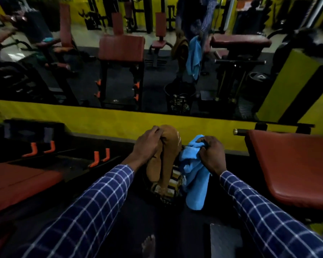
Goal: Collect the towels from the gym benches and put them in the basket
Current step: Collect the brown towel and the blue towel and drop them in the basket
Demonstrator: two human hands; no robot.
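Two towels in hand over a dark mesh basket (164,201) on the near floor: a brown towel (168,155), smooth and hanging in long folds, and a blue towel (194,175), fluffy and bunched, with a striped cloth (172,180) already inside. Left hand (147,144) fisted round the brown one's top, right hand (212,154) clenched on the blue one, both checked sleeves reaching forward. Two padded red benches (287,170), left and right, mirror beyond
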